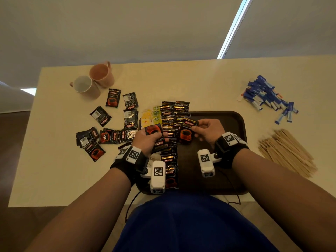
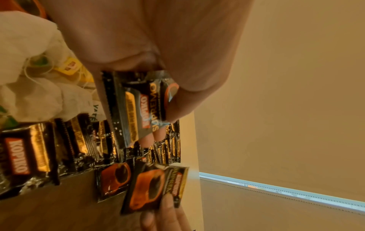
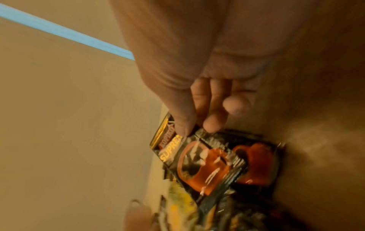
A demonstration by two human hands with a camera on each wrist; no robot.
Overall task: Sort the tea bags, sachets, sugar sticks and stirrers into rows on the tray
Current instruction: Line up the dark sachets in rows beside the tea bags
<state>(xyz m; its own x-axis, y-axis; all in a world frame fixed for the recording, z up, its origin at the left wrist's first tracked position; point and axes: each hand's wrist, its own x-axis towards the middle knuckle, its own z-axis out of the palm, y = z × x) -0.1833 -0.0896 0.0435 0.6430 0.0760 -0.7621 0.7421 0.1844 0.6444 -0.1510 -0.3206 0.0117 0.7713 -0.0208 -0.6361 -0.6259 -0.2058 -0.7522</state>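
Left hand (image 1: 147, 140) grips sachet stack (image 1: 157, 136); right hand (image 1: 209, 130) pinches, seemingly, one sachet (image 1: 190, 122) over tray (image 1: 236, 120).

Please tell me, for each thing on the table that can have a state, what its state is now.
Left hand: grips Supremo sachets.
Right hand: pinches one sachet over the tray.
Kopiko row: laid in line on tray.
Tea bags: on tray's far left corner.
Sugar sticks: unsorted heap on table.
Stirrers: piled on table.
Mugs: upright, empty.
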